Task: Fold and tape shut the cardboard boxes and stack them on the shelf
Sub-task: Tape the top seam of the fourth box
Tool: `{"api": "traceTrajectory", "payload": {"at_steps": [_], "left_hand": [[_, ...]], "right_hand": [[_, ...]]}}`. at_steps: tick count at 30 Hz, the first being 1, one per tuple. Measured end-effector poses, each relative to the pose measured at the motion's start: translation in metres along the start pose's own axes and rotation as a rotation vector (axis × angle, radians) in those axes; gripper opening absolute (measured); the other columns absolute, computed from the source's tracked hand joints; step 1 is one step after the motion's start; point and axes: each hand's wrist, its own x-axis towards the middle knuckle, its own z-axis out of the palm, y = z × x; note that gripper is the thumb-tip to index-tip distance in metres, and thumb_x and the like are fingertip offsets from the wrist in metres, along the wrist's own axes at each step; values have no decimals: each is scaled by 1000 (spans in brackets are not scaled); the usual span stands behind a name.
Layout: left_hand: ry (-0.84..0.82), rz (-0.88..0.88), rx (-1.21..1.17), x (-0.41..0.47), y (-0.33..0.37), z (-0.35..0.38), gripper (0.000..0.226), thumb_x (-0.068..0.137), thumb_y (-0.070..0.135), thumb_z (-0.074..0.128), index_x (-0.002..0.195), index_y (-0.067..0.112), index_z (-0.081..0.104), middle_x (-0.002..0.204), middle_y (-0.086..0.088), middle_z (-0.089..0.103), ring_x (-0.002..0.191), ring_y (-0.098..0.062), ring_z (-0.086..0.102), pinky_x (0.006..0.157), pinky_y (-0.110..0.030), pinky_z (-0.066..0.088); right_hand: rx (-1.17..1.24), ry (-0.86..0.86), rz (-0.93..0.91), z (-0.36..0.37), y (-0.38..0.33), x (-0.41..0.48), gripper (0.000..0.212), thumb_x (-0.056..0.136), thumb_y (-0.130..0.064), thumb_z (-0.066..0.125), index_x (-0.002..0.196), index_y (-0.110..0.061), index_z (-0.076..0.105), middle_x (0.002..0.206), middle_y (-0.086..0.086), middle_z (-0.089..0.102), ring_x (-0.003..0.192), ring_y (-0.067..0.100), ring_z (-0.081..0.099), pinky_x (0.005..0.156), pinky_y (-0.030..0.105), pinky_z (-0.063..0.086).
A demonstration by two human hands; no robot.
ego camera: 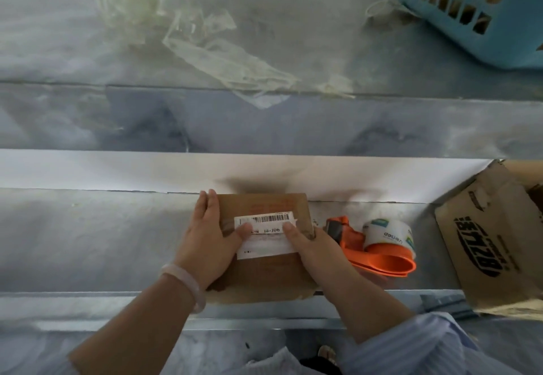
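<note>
The small brown cardboard box [264,274] with a white barcode label [266,218] lies flat on the grey shelf board [102,236], held between both hands. The left hand [205,239] has its fingers [210,207] straight along the box's left edge and its thumb pressed on the label. The right hand [314,248] grips the right edge: the thumb lies on the label, and the other fingers wrap round the side, out of sight. The flaps look folded down, but I cannot tell whether the seam is already taped.

What the coming move likely turns on is the tape. The orange tape dispenser [379,260] with its white roll [385,233] lies on the shelf board just outside the right fingers, close beside that wrist, so the right hand is clearly the nearer one. The left fingers are on the far side of the box from it. The box's long axis seems to run away from the person, from the wrists towards the fingertips, so a strip would probably run that way too. A larger printed cardboard box [493,245] leans further out beyond the dispenser, well apart from either hand.
</note>
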Motion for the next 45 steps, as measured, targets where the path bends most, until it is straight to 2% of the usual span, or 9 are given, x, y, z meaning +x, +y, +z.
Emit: {"api": "traceTrajectory", "payload": {"at_steps": [5, 8, 12, 14, 17, 20, 24, 36, 45], "left_hand": [[-54, -18, -394, 1, -10, -7, 67, 103, 22, 45, 156, 29, 4, 157, 3, 27, 137, -17, 37, 112, -25, 31], [-74, -123, -642, -6, -8, -8, 62, 105, 25, 40, 152, 44, 4, 132, 10, 49, 100, -8, 59, 76, -15, 51], [-43, -227, -785, -3, -5, -10, 60, 105, 34, 39, 152, 46, 4, 124, 10, 52, 95, -12, 61, 70, -23, 53], [-68, -194, -724, -4, -4, -6, 61, 105, 34, 36, 154, 41, 0, 124, 9, 48, 94, -7, 58, 69, -16, 49], [64, -4, -440, -6, -10, -5, 62, 104, 37, 34, 156, 31, 0, 153, 6, 30, 136, -15, 38, 111, -25, 31], [165, 405, 93, -17, -18, -13, 55, 103, 50, 25, 154, 31, 14, 160, 17, 10, 149, -3, 3, 120, -27, 4], [-10, 711, 582, -29, -36, -4, 56, 102, 53, 21, 147, 28, 41, 154, 8, 35, 144, -13, 32, 116, -39, 20], [41, 628, 520, -33, -39, -5, 60, 97, 49, 35, 144, 14, 46, 150, -2, 41, 139, -18, 40, 117, -31, 18], [21, 350, 184, -37, -36, 5, 88, 79, 73, 13, 150, 26, -7, 156, 16, -19, 143, 4, -23, 113, -13, -11]], "right_hand": [[-40, 22, 9, 0, 3, 5, 30, 100, -53, 38, 110, -31, 56, 96, -12, 59, 87, 5, 55, 69, 24, 44], [58, 6, 65, -1, 7, 7, 37, 99, -58, 34, 123, -37, 52, 110, -7, 57, 109, 19, 55, 101, 43, 45], [100, 7, 147, -1, 6, 4, 55, 96, -66, 30, 140, -37, 45, 134, 1, 53, 123, 27, 50, 109, 51, 40], [-18, 22, 58, -1, 4, 3, 61, 99, -62, 27, 152, -32, 27, 149, 5, 42, 133, 28, 43, 115, 45, 31], [-246, 121, -228, -3, 1, -8, 60, 103, -46, 32, 156, -30, 8, 151, -9, 29, 130, 11, 40, 108, 22, 25], [-681, 172, -669, -5, 3, -20, 53, 103, -45, 33, 153, -35, 20, 158, -21, 14, 146, -2, 7, 107, 3, -13], [-1193, 29, -882, -5, 19, -14, 54, 101, -52, 28, 146, -25, 42, 152, -6, 41, 145, 11, 25, 121, 30, 17], [-1256, -99, -814, -35, 23, -5, 76, 94, -75, 20, 154, -27, 21, 159, -8, 17, 149, 8, 11, 116, 35, 16], [-879, 19, -697, -18, 36, -17, 92, 82, -81, 21, 153, -33, -13, 155, -26, -29, 141, -8, -27, 113, 14, -10]]}}
